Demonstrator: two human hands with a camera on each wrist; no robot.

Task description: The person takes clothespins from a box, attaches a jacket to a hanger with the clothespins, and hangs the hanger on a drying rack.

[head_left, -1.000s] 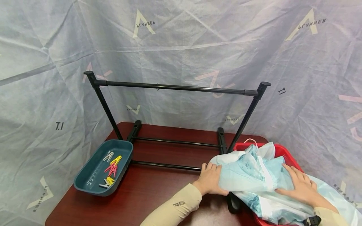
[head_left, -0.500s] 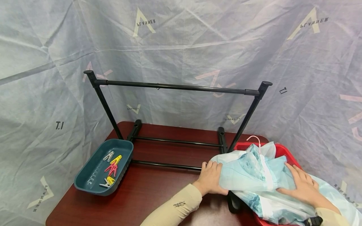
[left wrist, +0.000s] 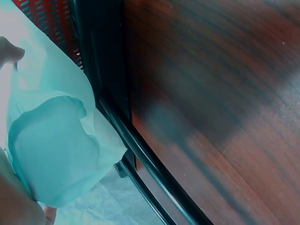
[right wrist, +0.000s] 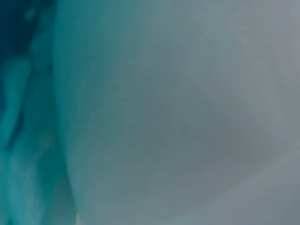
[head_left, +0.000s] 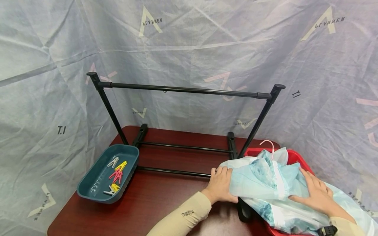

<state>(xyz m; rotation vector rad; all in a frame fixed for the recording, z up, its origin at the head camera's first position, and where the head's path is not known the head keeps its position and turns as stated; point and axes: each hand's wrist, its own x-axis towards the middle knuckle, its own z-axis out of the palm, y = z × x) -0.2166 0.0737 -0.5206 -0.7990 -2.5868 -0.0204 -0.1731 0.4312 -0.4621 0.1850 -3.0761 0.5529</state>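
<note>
A sheer light blue garment (head_left: 262, 183) with a white band lies bunched over the red basket (head_left: 299, 160) at the right. From its top rises the hook of a pink hanger (head_left: 268, 144). My left hand (head_left: 219, 185) grips the garment's left edge, thumb toward me and fingers on the far side. On the opposite edge my right hand (head_left: 317, 193) holds the cloth between spread thumb and fingers. The left wrist view has the pale cloth (left wrist: 56, 145) between thumb and fingers at the left. Blurred cloth (right wrist: 164, 112) fills the right wrist view, hiding the right fingers there.
A black rack (head_left: 183, 90) stands on the dark red table (head_left: 165, 203), its right foot beside the basket. At the left is a teal tray (head_left: 91, 183) with several clothespins (head_left: 118, 173). Printed grey cloth hangs behind. More pale fabric spills over the basket's right side.
The pink hanger's hook has risen and shifted slightly right, showing more of itself. My right hand has moved a little right with the garment's edge. The left hand stays nearly in place.
</note>
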